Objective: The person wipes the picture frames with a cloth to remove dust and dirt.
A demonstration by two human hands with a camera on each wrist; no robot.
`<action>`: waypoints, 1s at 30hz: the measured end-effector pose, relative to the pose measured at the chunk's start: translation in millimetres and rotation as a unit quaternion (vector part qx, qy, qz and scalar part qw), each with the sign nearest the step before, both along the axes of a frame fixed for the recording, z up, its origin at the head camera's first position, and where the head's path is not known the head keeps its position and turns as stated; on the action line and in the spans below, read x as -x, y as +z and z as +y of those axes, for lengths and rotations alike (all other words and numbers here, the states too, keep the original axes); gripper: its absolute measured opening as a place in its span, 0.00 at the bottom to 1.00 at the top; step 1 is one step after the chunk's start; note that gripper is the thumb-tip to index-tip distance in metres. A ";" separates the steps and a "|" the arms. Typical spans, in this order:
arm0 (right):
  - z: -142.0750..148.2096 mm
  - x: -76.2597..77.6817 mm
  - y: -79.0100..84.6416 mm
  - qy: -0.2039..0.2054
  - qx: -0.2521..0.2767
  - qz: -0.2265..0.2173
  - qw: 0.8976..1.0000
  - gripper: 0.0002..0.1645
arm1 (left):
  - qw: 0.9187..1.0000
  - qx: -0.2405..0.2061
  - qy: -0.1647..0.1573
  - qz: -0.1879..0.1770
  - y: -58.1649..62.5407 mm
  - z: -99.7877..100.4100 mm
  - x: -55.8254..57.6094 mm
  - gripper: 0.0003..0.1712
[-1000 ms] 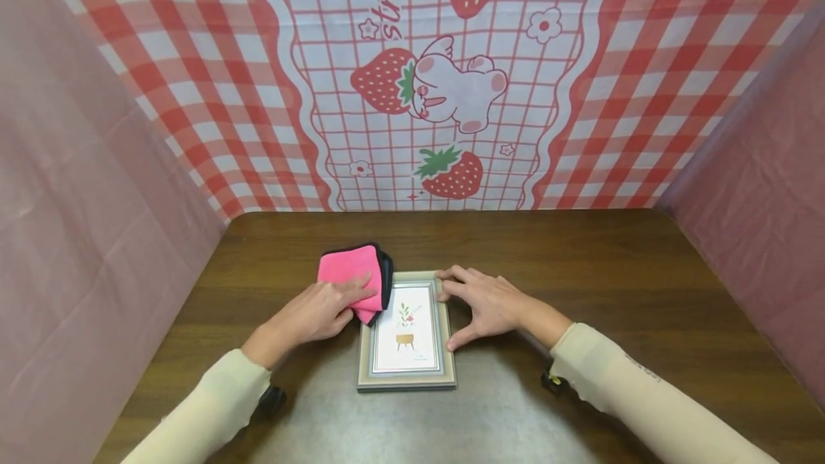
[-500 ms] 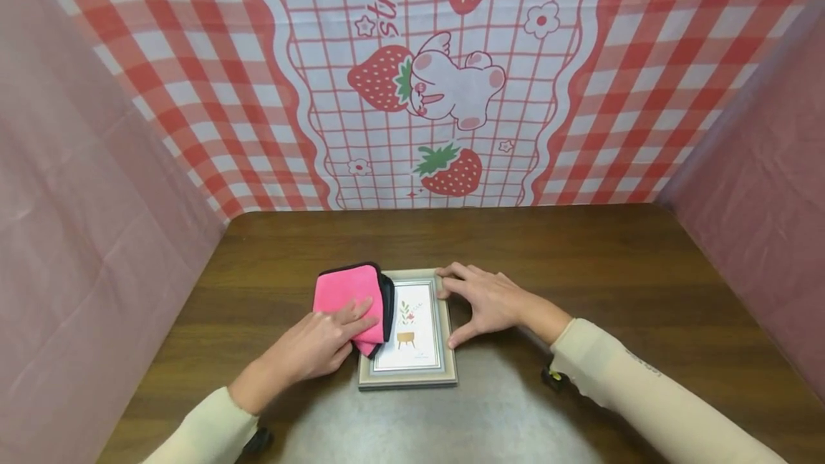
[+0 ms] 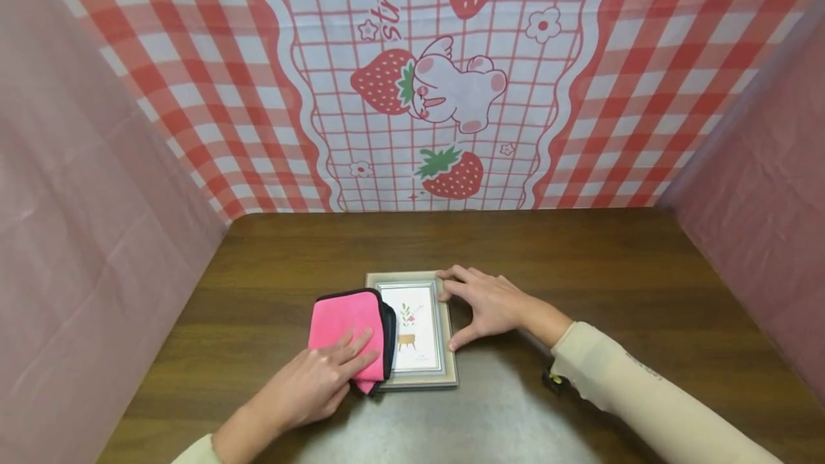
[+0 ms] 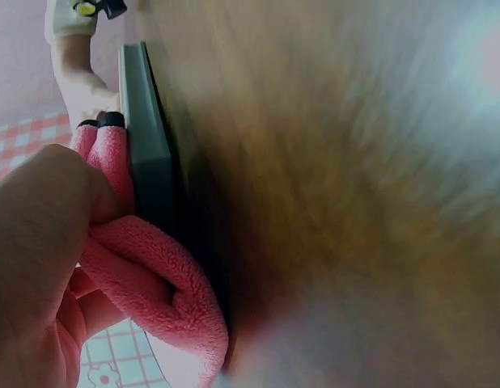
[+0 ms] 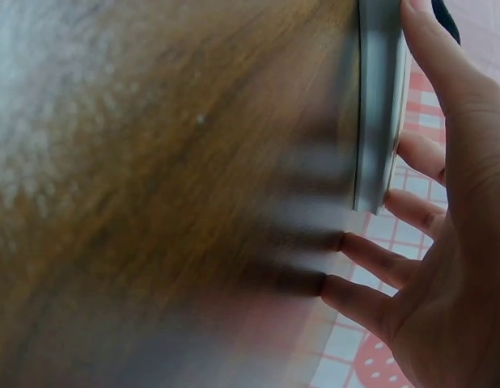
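Picture frame (image 3: 420, 328) flat on the bench (image 3: 612, 263), face up, pale rim with silvery inner trim; print inside shows green leaves, a red flower and a brown stand on legs. Pink cloth (image 3: 344, 317) with black edging, folded in layers, lies across the left side of the frame, covering its near left corner; far left corner bare, and much of the cloth sticks out left past the frame.

Left hand (image 3: 309, 382) on the cloth: fingers laid over its top, thumb tucked against a fold in the left wrist view, so the grip is grasping the cloth. Right hand (image 3: 490, 303) at the frame's right side, grip holding the frame: thumb on the right edge nearer the person, bent fingers by the far right corner. Right wrist view has two of those fingertips past the frame's end, down by the bench.

Pale sleeve (image 3: 644, 385) on the right arm, small dark device (image 3: 552, 380) under that wrist. Bench is brown wood grain, glare at the near middle. Behind it, red-and-white checked backdrop (image 3: 258, 92) with strawberries and a white cartoon animal; plain pinkish drapes (image 3: 97, 199) either side
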State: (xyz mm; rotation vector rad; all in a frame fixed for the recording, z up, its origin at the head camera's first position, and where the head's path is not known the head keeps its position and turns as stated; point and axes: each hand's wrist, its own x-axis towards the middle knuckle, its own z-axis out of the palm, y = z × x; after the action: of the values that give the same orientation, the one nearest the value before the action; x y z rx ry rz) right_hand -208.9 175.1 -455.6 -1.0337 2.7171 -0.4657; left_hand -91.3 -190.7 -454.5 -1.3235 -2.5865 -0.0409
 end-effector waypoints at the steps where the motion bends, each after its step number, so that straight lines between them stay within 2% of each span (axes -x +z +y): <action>1: 0.1 -0.4 -0.2 0.001 0.000 -0.001 1.000 0.51 | 1.000 0.000 -0.003 -0.001 0.2 -0.7 -2.8 0.36; 6: 2.6 -1.0 -0.2 -0.006 -0.002 0.005 1.000 0.51 | 1.000 0.000 -0.012 -0.007 2.1 -0.4 -9.2 0.36; 16: 3.3 -1.5 1.8 -0.008 -0.002 0.000 1.000 0.51 | 1.000 -0.001 -0.004 -0.014 1.8 1.0 -5.3 0.35; 24: 2.4 -1.7 0.1 -0.003 0.001 -0.002 1.000 0.51 | 1.000 -0.018 0.003 -0.026 0.8 -1.5 8.5 0.36; 30: 1.2 -2.3 -0.5 -0.001 0.000 -0.004 1.000 0.51 | 0.999 -0.019 0.015 -0.048 2.0 0.7 27.3 0.34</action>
State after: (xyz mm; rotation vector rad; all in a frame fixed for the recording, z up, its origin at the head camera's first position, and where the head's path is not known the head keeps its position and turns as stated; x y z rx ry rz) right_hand -206.6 176.4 -456.1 -1.0277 2.7110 -0.4685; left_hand -118.6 -189.9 -452.5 -1.3004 -2.6702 -0.1507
